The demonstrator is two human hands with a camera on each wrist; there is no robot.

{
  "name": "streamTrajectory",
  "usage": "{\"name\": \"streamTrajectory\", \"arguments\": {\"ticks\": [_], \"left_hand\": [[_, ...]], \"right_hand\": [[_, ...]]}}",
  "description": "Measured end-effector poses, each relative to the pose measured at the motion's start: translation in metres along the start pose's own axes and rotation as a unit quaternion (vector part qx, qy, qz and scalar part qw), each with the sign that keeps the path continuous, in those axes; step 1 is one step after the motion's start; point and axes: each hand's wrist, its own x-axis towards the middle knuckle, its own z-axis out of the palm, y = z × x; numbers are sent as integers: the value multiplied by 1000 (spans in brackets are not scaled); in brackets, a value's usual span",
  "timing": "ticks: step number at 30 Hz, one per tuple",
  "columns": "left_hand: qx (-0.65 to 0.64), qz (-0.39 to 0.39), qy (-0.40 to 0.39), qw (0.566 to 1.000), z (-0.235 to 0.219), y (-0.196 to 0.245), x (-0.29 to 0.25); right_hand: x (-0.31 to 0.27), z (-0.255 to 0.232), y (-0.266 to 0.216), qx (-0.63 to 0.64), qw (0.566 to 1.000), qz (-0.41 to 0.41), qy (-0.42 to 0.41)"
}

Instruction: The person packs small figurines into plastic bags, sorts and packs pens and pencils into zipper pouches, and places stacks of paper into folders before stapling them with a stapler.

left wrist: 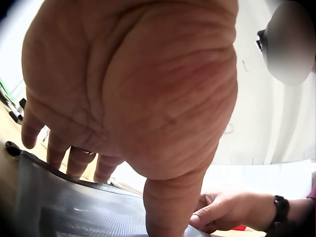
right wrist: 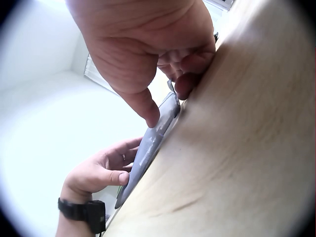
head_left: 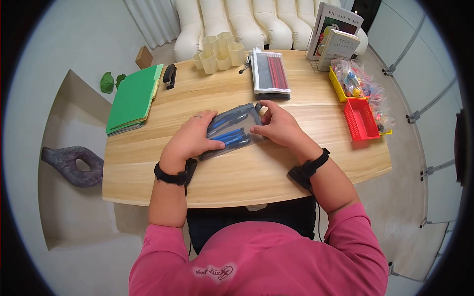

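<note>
A translucent grey zip pencil pouch (head_left: pixel 252 121) lies low at the table's middle, blue pens (head_left: pixel 231 137) showing through it. My left hand (head_left: pixel 191 137) grips its left part, thumb on the near side and fingers over the far edge; a ring is on one finger. At the other end, my right hand (head_left: pixel 280 126) holds the corner by the zipper, its thumb (right wrist: pixel 150 116) on the pouch's face and the other fingers curled at the edge. The left wrist view shows the pouch's ribbed sheet (left wrist: pixel 98 207) under the left fingers.
Beyond the pouch lies a white-edged pencil pouch (head_left: pixel 270 74) with red pencils. A cream hexagonal organizer (head_left: pixel 217 56), a black stapler (head_left: pixel 169 76) and green folders (head_left: pixel 133 96) stand left. A red basket (head_left: pixel 360 118), a yellow basket (head_left: pixel 338 86) with bagged items and books (head_left: pixel 338 47) stand right.
</note>
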Motion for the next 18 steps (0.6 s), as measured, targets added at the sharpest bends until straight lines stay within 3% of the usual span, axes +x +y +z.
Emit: {"name": "streamTrajectory", "arguments": {"ticks": [3,9,12,14,16,18], "left_hand": [[16,14,46,999,2,5,-1],[37,-15,32,999,1,8,-2],[-19,-11,-29,999,1,8,-2],[-11,-48,-67,997,-4,18,-4],[-27,-27,-53,998,-3,18,-4],[-43,-5,-42,998,0,15,-3]], "right_hand": [[-1,0,0,-11,1000,-6,5],[9,8,19,9,999,-52,7],[6,6,15,53,997,-52,-25],[8,7,17,52,997,-57,-25],[13,8,22,51,997,-61,-25],[21,10,32,136,984,-81,-79]]}}
